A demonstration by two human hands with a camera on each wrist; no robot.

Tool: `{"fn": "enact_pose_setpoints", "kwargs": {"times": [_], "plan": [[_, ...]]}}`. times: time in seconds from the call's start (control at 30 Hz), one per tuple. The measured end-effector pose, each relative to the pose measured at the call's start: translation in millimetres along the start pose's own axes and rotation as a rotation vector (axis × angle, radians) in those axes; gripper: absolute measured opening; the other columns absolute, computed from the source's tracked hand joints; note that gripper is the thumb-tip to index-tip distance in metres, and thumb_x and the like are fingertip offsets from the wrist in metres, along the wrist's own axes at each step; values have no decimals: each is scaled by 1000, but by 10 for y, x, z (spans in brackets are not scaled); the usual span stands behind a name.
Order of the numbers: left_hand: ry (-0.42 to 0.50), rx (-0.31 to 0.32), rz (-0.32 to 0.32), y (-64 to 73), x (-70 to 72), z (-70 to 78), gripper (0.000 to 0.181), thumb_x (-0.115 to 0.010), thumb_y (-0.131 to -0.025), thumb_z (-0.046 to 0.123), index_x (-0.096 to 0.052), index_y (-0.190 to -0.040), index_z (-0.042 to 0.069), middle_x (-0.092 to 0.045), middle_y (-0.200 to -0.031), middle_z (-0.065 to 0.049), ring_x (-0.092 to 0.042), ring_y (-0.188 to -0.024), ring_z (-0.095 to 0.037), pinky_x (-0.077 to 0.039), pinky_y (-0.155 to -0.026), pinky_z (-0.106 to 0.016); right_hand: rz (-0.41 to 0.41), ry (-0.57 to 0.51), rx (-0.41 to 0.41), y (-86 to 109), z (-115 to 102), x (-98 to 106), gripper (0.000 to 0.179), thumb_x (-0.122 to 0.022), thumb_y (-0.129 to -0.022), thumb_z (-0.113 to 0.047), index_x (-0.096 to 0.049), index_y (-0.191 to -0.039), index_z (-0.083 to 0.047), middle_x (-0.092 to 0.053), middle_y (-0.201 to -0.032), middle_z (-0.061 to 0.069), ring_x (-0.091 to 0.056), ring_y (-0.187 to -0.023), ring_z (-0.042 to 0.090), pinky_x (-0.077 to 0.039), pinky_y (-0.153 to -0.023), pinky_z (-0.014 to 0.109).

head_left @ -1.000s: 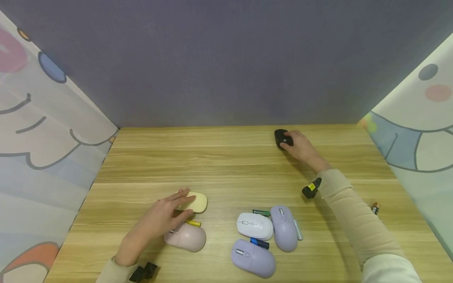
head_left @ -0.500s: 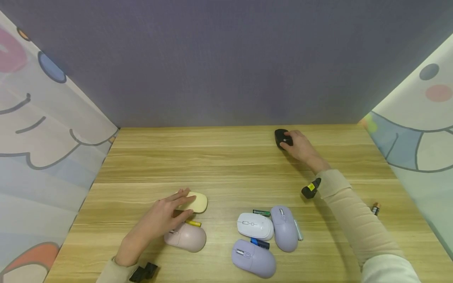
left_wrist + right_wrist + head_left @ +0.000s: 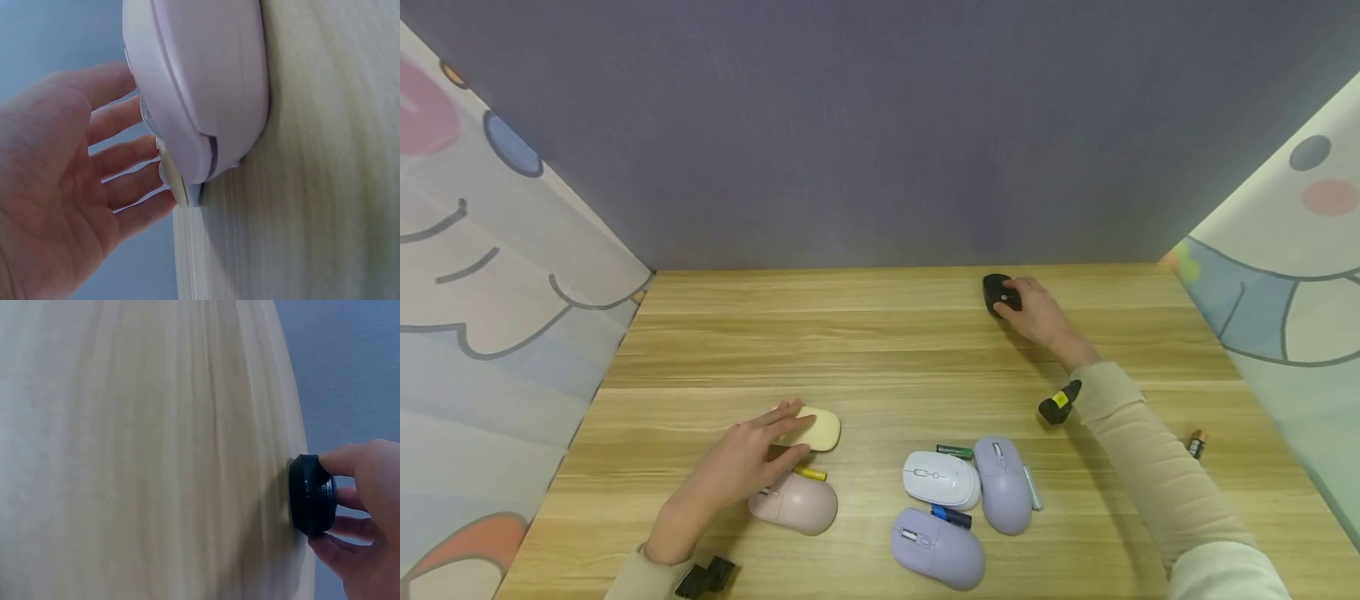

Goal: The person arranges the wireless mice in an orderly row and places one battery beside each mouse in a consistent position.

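Observation:
My left hand lies with its fingers extended over a pale yellow computer mouse, fingertips on its top. In the left wrist view, a pink mouse stands large in front of these fingers, the yellow mouse behind it. Just below the hand in the head view is the pink mouse, with a yellow battery along its upper side. Far back on the table, my right hand grips a black mouse by its sides. Thumb and fingers span that black mouse close over the wood.
A white mouse and two lavender mice, one upright and one lower, cluster at front centre. Green, blue and silver batteries lie among them. Another battery sits far right. A grey panel rises behind the table.

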State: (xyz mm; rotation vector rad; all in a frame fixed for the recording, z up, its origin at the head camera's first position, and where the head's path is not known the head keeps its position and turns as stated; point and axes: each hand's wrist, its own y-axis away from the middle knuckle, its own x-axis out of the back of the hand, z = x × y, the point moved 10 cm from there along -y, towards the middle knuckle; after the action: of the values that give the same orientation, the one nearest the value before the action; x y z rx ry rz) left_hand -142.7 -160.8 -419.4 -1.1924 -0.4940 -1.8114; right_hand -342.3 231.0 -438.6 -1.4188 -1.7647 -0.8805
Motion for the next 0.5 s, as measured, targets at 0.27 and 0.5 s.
{"fn": "enact_pose_setpoints", "kwargs": {"times": [0.27, 0.5], "plan": [[17, 8, -6, -27, -17, -23, 41, -74, -97, 22, -68, -135, 7, -57, -145, -26, -59, -129, -45, -54, -99, -57, 59, -26, 35, 103, 9, 35, 69, -58, -105, -35, -31, -159, -1, -29, -160, 32, -38, -141, 53, -33, -116, 68], [17, 3, 3, -38, 2, -20, 41, -74, -97, 21, -68, -135, 6, -57, -144, -27, -60, -126, -46, -55, -98, -57, 80, 4, 93, 247, -122, 89, 66, -60, -104, -31, -36, -154, 6, -32, -157, 34, -36, -142, 53, -33, -117, 66]]}}
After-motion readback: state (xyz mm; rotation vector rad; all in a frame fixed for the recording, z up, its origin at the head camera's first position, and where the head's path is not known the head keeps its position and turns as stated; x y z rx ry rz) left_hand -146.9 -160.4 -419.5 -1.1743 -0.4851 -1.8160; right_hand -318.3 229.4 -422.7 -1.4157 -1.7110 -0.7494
